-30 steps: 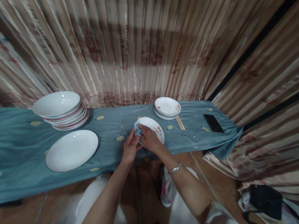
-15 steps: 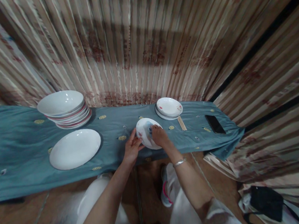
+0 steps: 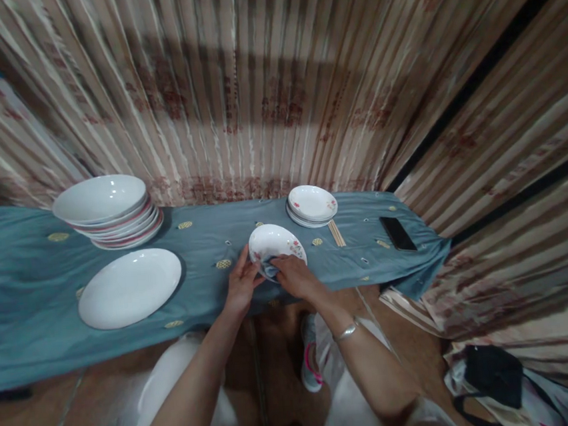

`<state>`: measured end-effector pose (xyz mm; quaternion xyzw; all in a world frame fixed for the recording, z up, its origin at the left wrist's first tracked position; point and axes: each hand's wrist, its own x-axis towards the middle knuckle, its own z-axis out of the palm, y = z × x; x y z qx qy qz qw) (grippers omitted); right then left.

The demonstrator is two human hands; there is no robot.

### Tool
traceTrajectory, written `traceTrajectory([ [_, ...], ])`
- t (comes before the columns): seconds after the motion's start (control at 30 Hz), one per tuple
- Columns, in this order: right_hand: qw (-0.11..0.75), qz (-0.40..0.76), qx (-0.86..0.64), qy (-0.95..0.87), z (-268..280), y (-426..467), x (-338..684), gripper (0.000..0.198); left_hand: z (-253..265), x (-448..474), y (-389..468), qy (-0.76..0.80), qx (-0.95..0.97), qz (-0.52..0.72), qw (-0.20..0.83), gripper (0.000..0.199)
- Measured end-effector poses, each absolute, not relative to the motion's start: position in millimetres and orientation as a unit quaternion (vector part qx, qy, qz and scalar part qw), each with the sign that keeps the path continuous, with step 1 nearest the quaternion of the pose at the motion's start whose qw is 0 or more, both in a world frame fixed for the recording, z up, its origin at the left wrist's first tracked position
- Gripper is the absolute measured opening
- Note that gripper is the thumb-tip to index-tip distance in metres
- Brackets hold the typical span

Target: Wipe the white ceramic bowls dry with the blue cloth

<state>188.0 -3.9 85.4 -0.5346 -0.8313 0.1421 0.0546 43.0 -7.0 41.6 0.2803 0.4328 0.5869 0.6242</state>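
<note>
Patterned curtains and a cloth-covered table suggest a home.

Two hands and one cloth are at one flowered plate. To its left are one oval plate, one bowl stack; to its right, one plate stack, one phone.

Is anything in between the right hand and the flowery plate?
Yes: a bluish cloth under the fingertips of the right hand, on the near part of the flowery plate. I see nothing else between.

Pleated patterned curtains above brown tiled floor
</note>
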Motion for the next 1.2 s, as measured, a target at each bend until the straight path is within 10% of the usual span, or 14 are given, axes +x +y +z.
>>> traceTrajectory([
  [0.43, 0.163, 0.133, -0.478, -0.853, 53, 33, 171, 0.054, 38, 41, -7, 0.438, 0.293, 0.584, 0.617, 0.072],
  [1.2, -0.055, 0.118, -0.593, -0.794, 78, 9, 207, 0.039, 36, 41, -4, 0.445, 0.296, 0.578, 0.617, 0.072],
])
